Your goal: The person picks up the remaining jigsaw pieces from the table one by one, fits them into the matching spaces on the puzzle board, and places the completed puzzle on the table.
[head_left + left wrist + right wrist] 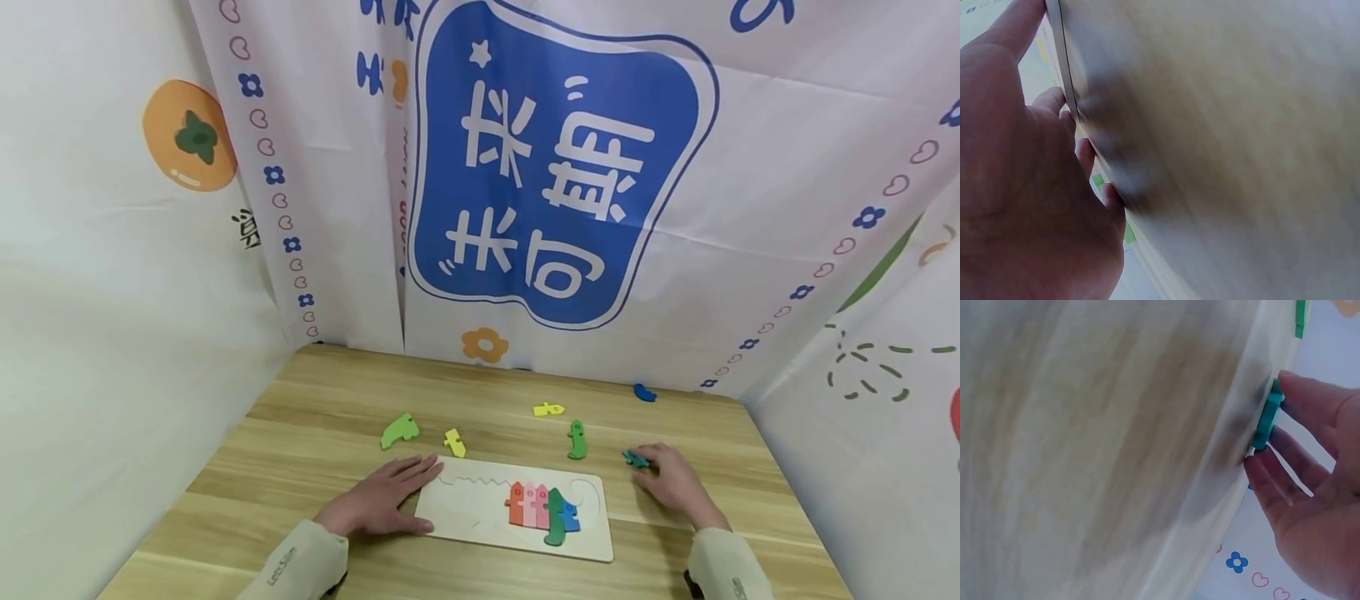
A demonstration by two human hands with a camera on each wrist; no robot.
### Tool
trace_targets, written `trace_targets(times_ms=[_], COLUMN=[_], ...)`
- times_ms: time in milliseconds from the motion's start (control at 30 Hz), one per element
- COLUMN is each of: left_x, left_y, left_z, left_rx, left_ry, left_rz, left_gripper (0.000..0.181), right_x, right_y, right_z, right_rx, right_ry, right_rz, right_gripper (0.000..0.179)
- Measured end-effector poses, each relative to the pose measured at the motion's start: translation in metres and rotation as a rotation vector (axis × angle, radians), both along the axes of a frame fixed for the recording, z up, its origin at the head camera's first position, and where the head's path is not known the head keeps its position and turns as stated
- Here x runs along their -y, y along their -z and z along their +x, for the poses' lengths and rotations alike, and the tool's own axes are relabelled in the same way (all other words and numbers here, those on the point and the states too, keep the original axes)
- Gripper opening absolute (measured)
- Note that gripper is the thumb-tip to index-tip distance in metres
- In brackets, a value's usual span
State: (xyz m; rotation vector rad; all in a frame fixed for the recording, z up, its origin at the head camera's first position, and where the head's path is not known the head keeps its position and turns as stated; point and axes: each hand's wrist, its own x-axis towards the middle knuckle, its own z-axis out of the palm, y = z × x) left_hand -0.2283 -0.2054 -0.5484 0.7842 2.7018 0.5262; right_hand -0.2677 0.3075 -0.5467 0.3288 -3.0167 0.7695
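A pale wooden puzzle board [465, 521] lies on the table. My left hand [382, 497] rests at the board's left end, fingers spread along its edge; the left wrist view shows them right at that edge [1066, 62]. Several pieces sit joined on the board: a red-orange one [516, 504], pink ones [530, 507], a dark green one [555, 521] and a blue one [571, 517]. To the right of the board, my right hand [671, 482] pinches a teal puzzle piece [1267, 415] between thumb and fingertips, close over the table.
Behind the board lie loose pieces: a light green one [399, 430], a yellow one [454, 442], another yellow one [548, 410] and a green one [576, 440]. A blue piece [644, 392] lies near the table's back edge. Printed cloth [337, 208] encloses the table [300, 417].
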Motion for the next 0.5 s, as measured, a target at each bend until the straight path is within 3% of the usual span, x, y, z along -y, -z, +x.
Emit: trace_targets(times_ms=[367, 500], left_x=[0.0001, 0.0005], left_y=[0.0018, 0.002], left_z=[-0.0007, -0.0009], left_rx=[-0.007, -0.006], left_ry=[0.002, 0.004], left_rz=[0.004, 0.003], left_gripper=[0.096, 0.096], right_x=[0.0058, 0.0084], right_y=[-0.0017, -0.0045], right_z=[-0.0031, -0.0018], right_rx=[-0.026, -0.003], right_ry=[0.08, 0.102], right_rz=[0.05, -0.046], right_gripper=[0.026, 0.036])
